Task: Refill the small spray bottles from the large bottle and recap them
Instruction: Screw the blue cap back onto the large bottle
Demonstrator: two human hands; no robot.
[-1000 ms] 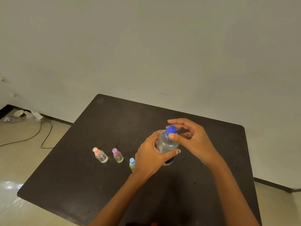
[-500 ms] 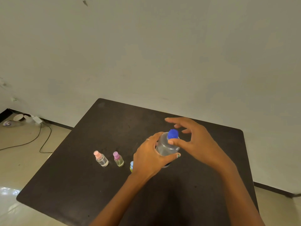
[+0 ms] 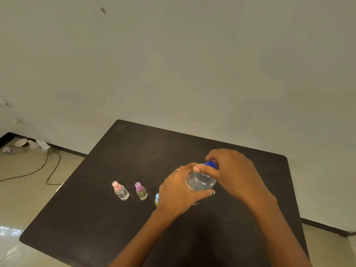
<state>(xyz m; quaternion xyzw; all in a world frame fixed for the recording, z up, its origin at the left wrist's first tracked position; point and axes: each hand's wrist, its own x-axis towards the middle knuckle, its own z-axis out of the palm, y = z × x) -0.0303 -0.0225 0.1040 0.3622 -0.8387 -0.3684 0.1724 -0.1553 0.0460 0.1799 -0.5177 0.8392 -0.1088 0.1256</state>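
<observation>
While the left hand (image 3: 178,191) grips the large bottle (image 3: 201,182) steady, right hand (image 3: 231,170) at 2 o'clock pinches the blue cap (image 3: 211,164); twist slowly, keep it upright.

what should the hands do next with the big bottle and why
Probably twist the blue cap off. The right hand pinches that cap while the left hand grips the large bottle upright on the table, so it is braced for unscrewing. The cap is on, and nothing can be poured into the small spray bottles, like the pink-capped one, until it comes off.
</observation>
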